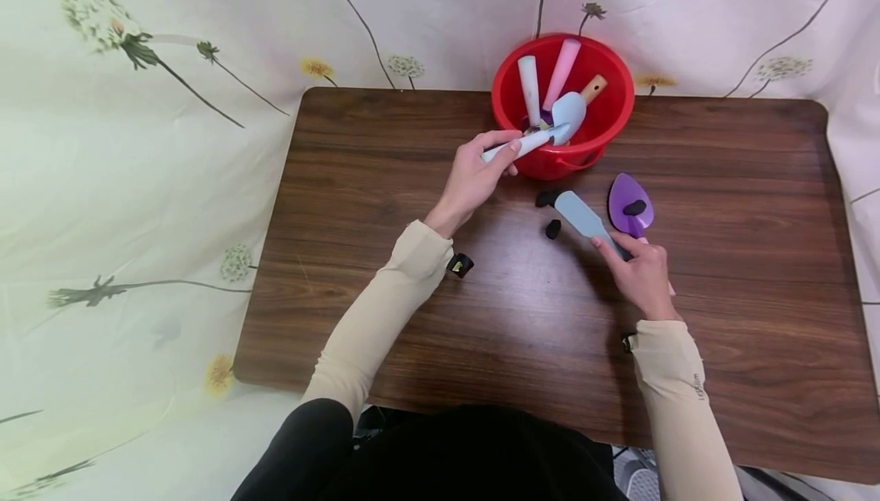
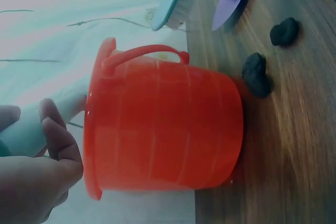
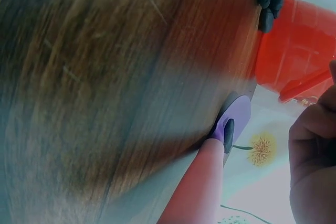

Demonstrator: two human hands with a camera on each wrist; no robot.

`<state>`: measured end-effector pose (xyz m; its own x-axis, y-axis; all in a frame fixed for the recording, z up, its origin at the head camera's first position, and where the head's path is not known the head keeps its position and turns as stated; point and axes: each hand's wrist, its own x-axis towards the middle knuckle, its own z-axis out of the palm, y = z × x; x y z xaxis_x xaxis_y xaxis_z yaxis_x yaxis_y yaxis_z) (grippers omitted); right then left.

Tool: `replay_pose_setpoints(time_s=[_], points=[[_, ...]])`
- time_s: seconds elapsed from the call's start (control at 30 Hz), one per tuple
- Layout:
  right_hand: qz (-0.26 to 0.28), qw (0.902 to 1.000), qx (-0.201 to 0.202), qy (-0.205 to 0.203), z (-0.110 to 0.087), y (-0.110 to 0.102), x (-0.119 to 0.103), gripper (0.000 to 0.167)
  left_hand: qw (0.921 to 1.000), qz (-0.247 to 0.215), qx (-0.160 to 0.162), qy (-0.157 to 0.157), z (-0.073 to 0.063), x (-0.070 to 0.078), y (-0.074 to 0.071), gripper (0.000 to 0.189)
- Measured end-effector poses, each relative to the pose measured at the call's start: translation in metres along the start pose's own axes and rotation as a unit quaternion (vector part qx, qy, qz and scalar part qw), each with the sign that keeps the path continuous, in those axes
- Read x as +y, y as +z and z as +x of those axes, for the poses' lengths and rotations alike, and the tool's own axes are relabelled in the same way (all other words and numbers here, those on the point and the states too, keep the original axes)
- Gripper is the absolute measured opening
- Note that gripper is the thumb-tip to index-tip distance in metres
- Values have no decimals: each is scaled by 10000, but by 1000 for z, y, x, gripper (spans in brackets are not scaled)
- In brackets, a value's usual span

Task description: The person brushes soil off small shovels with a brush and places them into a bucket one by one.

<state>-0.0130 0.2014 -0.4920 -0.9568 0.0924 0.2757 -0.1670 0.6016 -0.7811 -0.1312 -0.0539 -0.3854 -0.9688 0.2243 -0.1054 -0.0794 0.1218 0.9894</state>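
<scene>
My left hand (image 1: 479,169) grips the pale handle of a light blue trowel (image 1: 569,113), its blade over the near rim of a red bucket (image 1: 550,163). In the left wrist view, fingers curl round that handle beside the bucket's rim. A blue brush (image 1: 580,214) is in my right hand (image 1: 642,272), held by its dark handle; its bristles show in the left wrist view. Close beside the right hand lies a purple trowel (image 1: 622,189) with a pink handle (image 3: 197,182) and a black lump (image 1: 635,208) on its blade.
Inside the bucket stand a pale handle (image 1: 528,88), a pink handle (image 1: 562,73) and a wooden handle (image 1: 594,88). More black lumps (image 1: 553,229) lie on the brown table (image 1: 357,180) before the bucket. A flower-patterned cloth (image 1: 440,12) hangs behind the table.
</scene>
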Motion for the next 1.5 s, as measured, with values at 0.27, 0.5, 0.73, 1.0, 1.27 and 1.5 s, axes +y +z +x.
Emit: replay_pose_setpoints(time_s=[0.27,0.5,0.73,1.0,1.27,1.5], points=[[-99,9998,42,-145,-1,0,1,15,9983,-556,183,72,7,4,8,32],[-130,9999,-41,-76,0,-2,0,17,9963,-837,192,32,14,8,11,36],[-119,9999,-49,45,0,-6,0,17,9990,-287,335,-50,22,9,8,42],[-112,9991,382,-118,3,-20,5,16,9901,127,1332,-426,21,-4,0,41],[93,9950,749,652,7,-47,8,22,9898,197,1124,-852,4,-34,6,28],[265,9823,1148,1458,6,-63,12,29,9926,793,57,-920,-16,-65,39,22]])
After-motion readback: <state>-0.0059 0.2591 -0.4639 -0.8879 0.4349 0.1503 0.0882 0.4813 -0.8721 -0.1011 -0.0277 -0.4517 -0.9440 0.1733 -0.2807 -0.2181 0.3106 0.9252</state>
